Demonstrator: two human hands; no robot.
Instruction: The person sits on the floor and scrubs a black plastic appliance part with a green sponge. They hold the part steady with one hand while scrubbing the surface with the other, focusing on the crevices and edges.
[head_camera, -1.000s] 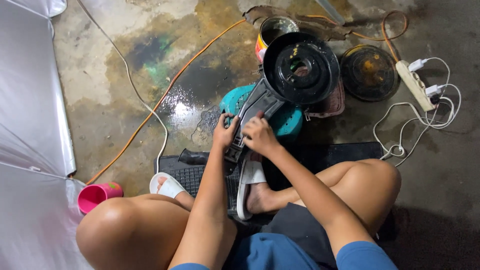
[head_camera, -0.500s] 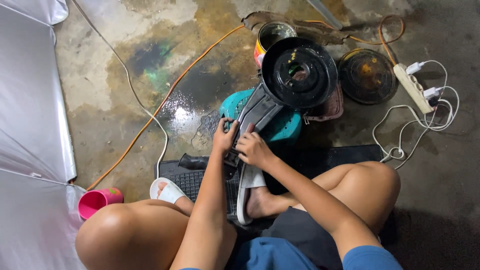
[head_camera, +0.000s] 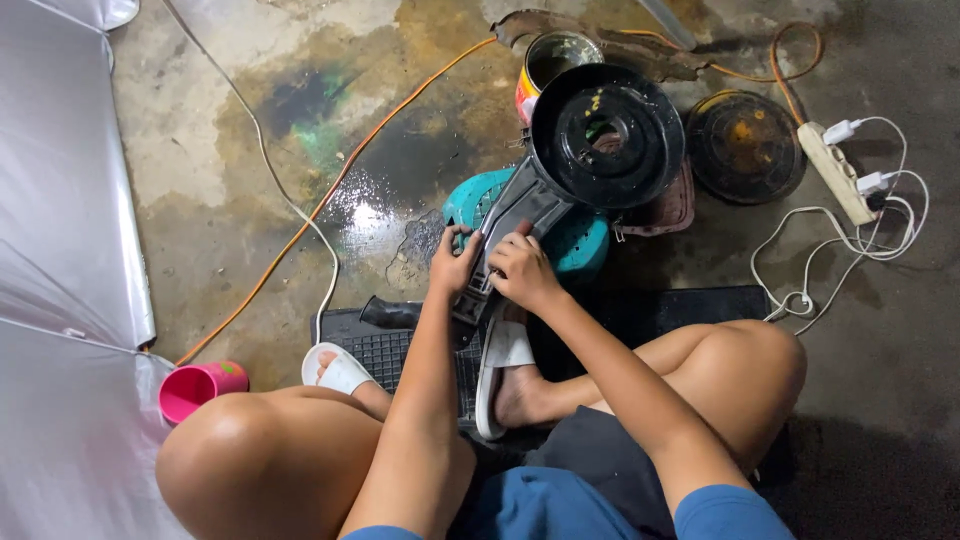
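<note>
I sit on the floor with a black fan base (head_camera: 605, 135), a round dish on a long grey neck, tilted toward me. My left hand (head_camera: 452, 265) grips the left side of the neck. Over the lower end of that neck my right hand (head_camera: 522, 272) is closed, fingers pressing on it. A teal plastic piece (head_camera: 585, 245) lies beneath the neck. My feet in white slippers (head_camera: 500, 365) rest on a black rubber mat (head_camera: 390, 345).
A paint tin (head_camera: 555, 60) and a dark round disc (head_camera: 745, 145) stand behind the base. A white power strip (head_camera: 835, 170) with white cables lies at right. An orange cable (head_camera: 330, 190) crosses the wet concrete. A pink cup (head_camera: 200, 388) sits by a grey sheet (head_camera: 60, 250) at left.
Both hands shifted slightly down the neck and my right hand's fingers closed lower on it. The fan base stayed tilted in the same place.
</note>
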